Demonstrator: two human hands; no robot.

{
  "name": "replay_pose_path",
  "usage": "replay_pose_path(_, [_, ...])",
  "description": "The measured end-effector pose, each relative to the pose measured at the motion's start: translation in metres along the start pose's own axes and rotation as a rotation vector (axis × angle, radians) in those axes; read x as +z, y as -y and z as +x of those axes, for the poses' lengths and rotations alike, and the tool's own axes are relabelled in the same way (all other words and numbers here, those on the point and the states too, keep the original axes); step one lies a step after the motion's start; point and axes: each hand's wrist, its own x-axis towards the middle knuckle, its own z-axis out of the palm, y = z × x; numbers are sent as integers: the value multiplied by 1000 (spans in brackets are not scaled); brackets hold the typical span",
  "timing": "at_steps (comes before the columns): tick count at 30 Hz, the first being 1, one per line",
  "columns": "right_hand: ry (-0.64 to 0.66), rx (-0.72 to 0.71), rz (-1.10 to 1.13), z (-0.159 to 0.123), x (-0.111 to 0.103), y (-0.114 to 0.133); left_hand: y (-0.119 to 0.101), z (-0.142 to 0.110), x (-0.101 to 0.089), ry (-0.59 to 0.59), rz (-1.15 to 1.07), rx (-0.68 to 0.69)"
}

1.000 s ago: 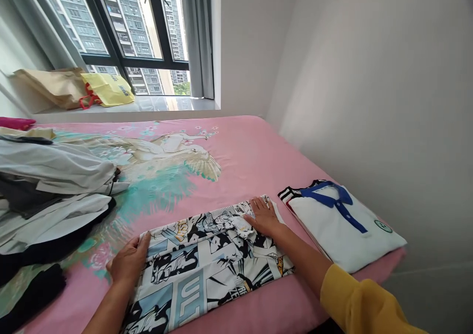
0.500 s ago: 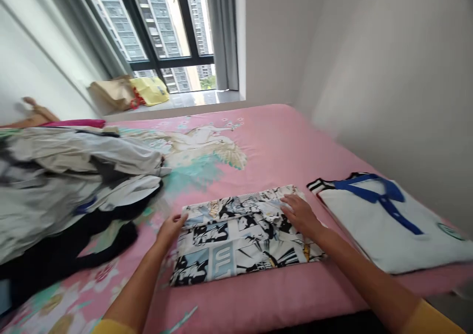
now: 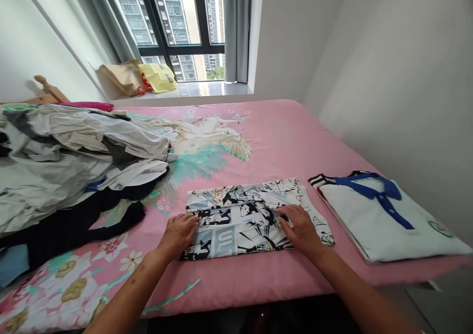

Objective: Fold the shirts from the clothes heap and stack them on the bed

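Note:
A folded comic-print garment (image 3: 236, 225) in white, black and pale blue lies flat on the bed's near side. At its left edge is my left hand (image 3: 179, 233), fingers curled over the cloth and thumb hidden. My right hand (image 3: 301, 228) grips the fabric toward the right end, thumb and fingers bent together on it. A crease runs across the garment between the hands, and its right end flares out past my right hand. To the right lies a neatly folded white polo shirt (image 3: 391, 220) with a blue collar, on top of other folded clothes.
A heap of loose white, grey and black clothes (image 3: 84, 151) covers the bed's left side. The pink flowered bedsheet (image 3: 281, 142) reaches to the wall at right. A paper bag (image 3: 121, 78) and a yellow bag (image 3: 158, 76) sit on the windowsill.
Both hands have come down from the garment's far corners toward its middle, and their spread fingers have bent onto the cloth. The view has swung left, showing more of the clothes heap.

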Motion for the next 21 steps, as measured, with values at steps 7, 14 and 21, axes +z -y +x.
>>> replay_pose_path(7, [27,119,-103,-19,-10,-26,13,-1,13,-23,198,-9])
replay_pose_path(14, [139,272,-226,9,13,-7,12,-1,15,-7,172,-21])
replay_pose_path(21, [333,351,-271,95,-13,-25,22,4,20,29,135,-34])
